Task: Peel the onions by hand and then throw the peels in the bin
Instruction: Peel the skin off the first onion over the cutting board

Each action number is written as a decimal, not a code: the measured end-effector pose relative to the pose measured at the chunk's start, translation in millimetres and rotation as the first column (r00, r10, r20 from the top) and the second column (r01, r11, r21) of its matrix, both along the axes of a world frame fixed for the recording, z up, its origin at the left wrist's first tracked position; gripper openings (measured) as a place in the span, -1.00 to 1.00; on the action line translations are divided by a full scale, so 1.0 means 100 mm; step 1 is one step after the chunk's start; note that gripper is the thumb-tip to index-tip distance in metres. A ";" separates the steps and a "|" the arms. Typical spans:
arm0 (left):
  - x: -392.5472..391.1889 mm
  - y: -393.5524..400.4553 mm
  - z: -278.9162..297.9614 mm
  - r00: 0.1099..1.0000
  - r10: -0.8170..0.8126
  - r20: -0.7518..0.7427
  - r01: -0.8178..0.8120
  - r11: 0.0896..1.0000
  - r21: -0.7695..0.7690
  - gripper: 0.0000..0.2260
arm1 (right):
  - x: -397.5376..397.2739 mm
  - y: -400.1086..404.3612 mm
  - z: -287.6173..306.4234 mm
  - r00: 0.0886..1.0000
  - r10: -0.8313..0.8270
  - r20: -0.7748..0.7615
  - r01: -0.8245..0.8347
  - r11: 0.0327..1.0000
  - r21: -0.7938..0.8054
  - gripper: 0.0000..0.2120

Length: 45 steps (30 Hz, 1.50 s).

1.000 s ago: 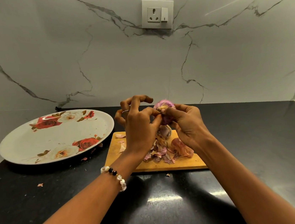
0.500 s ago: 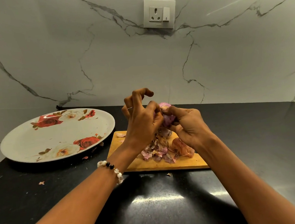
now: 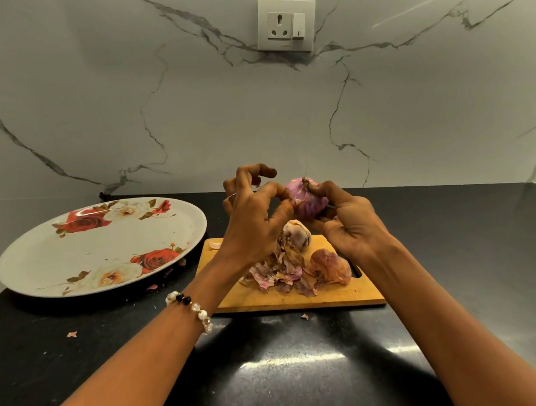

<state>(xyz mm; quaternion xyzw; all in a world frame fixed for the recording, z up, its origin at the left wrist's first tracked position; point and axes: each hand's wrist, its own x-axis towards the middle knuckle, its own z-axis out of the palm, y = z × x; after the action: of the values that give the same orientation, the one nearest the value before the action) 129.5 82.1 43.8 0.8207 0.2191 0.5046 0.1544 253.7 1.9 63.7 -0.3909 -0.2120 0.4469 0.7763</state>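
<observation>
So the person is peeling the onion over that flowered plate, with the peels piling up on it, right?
Not quite. In the head view the onion is held over the wooden cutting board, and the peels pile up there. The flowered plate sits to the left.

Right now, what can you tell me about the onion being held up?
The onion is round, purple-pink with fine lengthwise stripes and a dry brown stub on top. It looks mostly peeled and glossy. It is held above the wooden cutting board. The right hand holds it, while the left hand pinches at its left side.
</observation>
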 end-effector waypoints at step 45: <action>-0.06 -0.07 0.12 0.982 -0.153 0.114 0.189 0.867 -0.462 -0.71 | 0.01 0.02 0.00 0.996 -0.040 0.086 0.026 0.988 0.152 -0.92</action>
<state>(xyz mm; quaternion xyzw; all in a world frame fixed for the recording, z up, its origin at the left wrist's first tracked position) 123.6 74.9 55.8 0.7555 0.2557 0.4506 0.4010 255.2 4.1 63.9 -0.3539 -0.2729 0.3988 0.8007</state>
